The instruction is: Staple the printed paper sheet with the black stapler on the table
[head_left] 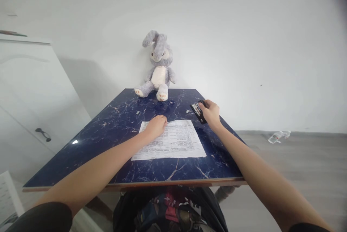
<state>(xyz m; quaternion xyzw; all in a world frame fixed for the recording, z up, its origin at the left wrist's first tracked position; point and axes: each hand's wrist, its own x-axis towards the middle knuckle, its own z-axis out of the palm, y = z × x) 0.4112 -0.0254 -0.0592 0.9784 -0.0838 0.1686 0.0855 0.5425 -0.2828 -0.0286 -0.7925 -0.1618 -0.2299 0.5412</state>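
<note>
A printed paper sheet [176,141] lies in the middle of the dark blue marbled table [114,145]. My left hand [155,125] rests on the sheet's upper left corner with its fingers curled under. Over at the table's right edge, my right hand [210,113] is closed on a black stapler [197,112], which sits tilted on the tabletop beside the paper.
A grey and white plush rabbit [158,69] sits at the far edge against the white wall. A white cabinet [29,91] with a dark handle stands at the left. A plastic bottle [278,136] lies on the grey floor at the right.
</note>
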